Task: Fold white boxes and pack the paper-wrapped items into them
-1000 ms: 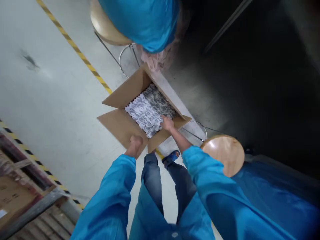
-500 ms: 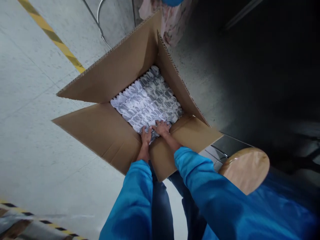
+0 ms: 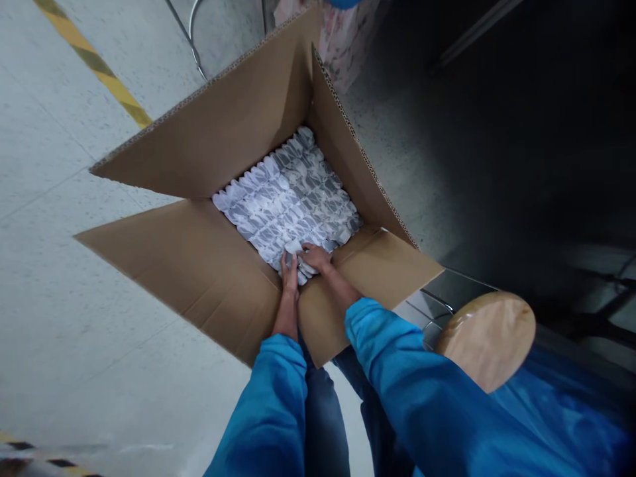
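Note:
Inside an open cardboard box (image 3: 199,258), small white-and-grey wrapped bundles (image 3: 278,199) lie packed in tight rows. Both my hands reach down into its near corner. My left hand (image 3: 289,271) has its thumb and fingers closed about the left side of one white-and-grey bundle (image 3: 304,266). From the right, my right hand (image 3: 317,257) curls its fingers over the same bundle, close to my left fingertips. A pale white piece (image 3: 293,246) shows just beyond the fingers. What the bundles contain is hidden by their wrapping.
The box flaps stand spread outward. A round wooden stool (image 3: 489,341) is at the right, beside blue plastic (image 3: 556,411). Yellow-and-black floor tape (image 3: 94,63) runs at the upper left. Metal legs (image 3: 191,40) and a flowered cloth (image 3: 348,46) are beyond the box.
My hands have gone from pressing flat on the bundles to gripping one at the near corner. The view has shifted slightly, so the box looks a little larger.

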Action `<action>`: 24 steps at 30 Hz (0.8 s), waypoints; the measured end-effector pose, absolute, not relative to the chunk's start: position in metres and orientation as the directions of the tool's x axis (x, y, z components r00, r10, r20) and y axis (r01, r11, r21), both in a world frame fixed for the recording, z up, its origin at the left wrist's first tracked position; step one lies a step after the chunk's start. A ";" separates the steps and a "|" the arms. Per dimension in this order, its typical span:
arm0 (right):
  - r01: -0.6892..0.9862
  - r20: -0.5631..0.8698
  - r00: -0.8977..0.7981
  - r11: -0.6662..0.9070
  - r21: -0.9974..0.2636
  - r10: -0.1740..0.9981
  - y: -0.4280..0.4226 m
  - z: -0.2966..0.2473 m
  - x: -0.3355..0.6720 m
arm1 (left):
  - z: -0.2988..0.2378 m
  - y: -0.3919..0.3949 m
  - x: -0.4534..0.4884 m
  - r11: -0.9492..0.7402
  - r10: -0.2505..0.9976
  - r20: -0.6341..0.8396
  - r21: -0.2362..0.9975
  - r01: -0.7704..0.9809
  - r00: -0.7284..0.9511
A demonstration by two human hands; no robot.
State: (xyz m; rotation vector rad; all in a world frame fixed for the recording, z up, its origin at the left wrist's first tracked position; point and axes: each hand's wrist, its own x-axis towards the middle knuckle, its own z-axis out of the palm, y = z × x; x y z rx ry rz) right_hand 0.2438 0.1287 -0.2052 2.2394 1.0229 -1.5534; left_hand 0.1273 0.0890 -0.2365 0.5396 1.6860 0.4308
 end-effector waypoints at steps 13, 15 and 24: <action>0.494 -0.821 0.252 -0.798 -0.346 0.512 0.109 -0.207 0.249 | -0.247 0.087 0.156 0.803 0.562 -0.825 0.563 -0.195 -0.068; 0.467 -0.814 0.224 -0.792 -0.392 0.535 0.109 -0.207 0.251 | -0.244 0.088 0.159 0.801 0.566 -0.823 0.563 -0.202 -0.047; 0.352 -0.747 0.219 -0.765 -0.539 0.628 0.116 -0.186 0.255 | -0.217 0.100 0.171 0.737 0.647 -0.749 0.662 -0.134 -0.141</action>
